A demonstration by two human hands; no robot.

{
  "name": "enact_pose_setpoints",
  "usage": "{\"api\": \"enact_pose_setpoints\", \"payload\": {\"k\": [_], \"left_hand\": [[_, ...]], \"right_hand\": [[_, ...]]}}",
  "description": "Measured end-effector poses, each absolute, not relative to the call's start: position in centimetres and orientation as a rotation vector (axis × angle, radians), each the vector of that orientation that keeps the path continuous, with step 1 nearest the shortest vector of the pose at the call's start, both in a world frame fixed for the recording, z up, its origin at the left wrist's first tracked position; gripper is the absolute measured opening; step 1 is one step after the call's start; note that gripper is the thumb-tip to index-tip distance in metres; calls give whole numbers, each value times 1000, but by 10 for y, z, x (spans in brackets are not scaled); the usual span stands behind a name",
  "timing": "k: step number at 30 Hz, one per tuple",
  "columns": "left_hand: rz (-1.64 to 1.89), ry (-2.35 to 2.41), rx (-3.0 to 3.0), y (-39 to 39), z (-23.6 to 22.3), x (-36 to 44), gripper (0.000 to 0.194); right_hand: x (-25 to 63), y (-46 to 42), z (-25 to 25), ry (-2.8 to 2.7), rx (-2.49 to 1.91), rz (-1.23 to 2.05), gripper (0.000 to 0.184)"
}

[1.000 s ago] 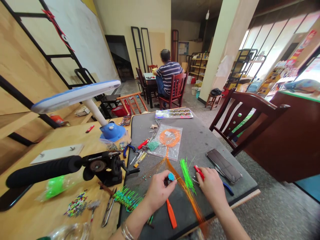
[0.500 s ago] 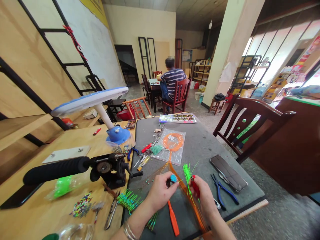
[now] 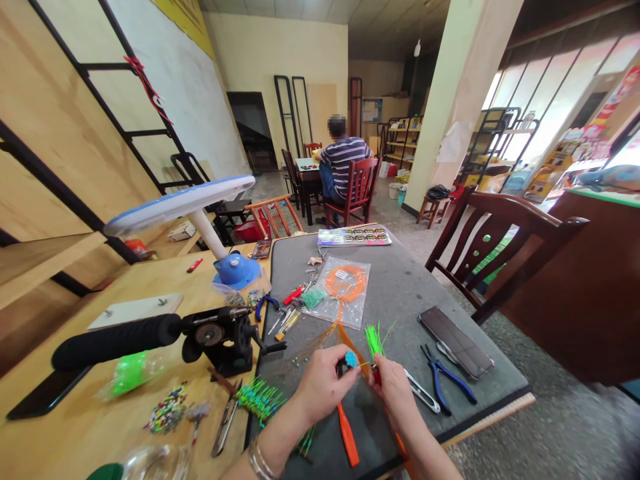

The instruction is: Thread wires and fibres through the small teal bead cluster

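My left hand (image 3: 324,381) is closed around a small dark piece topped with a blue cluster (image 3: 351,359) that looks like beads. A thin yellow-green strand runs from it toward my right hand (image 3: 393,385). That hand is closed on a small red object (image 3: 375,375), mostly hidden by the fingers, so its kind is unclear. Bright green strands (image 3: 374,341) show just beyond my right fingertips; whether they are held or lie on the mat, I cannot tell. Orange strands (image 3: 353,341) run beneath both hands. An orange flat-ended tool (image 3: 347,437) lies below them.
Blue-handled pliers (image 3: 447,380), a metal tool (image 3: 425,395) and a phone (image 3: 456,341) lie to the right. At left stand a black clamp device (image 3: 220,340) and a lamp (image 3: 235,269). Green strands with blue bits (image 3: 260,400) lie near my left forearm. A person (image 3: 344,163) sits farther back.
My right hand has moved left, closer to the blue cluster, with the red object in it. More of the metal tool beside it now shows. My left hand has barely moved.
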State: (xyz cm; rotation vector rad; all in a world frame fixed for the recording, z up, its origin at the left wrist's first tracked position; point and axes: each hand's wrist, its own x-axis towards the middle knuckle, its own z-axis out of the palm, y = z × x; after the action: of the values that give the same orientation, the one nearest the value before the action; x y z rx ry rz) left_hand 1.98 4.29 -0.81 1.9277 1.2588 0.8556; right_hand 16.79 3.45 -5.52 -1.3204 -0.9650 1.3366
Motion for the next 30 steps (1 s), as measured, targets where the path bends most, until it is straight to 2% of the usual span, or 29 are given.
{"api": "enact_pose_setpoints", "payload": {"k": [24, 30], "left_hand": [[813, 1257, 1952, 42, -6, 22, 17], [805, 1260, 1937, 42, -6, 22, 17]], "right_hand": [[169, 38, -61, -1012, -1352, 1345, 49], [172, 39, -63, -1061, -1397, 1327, 54]]}}
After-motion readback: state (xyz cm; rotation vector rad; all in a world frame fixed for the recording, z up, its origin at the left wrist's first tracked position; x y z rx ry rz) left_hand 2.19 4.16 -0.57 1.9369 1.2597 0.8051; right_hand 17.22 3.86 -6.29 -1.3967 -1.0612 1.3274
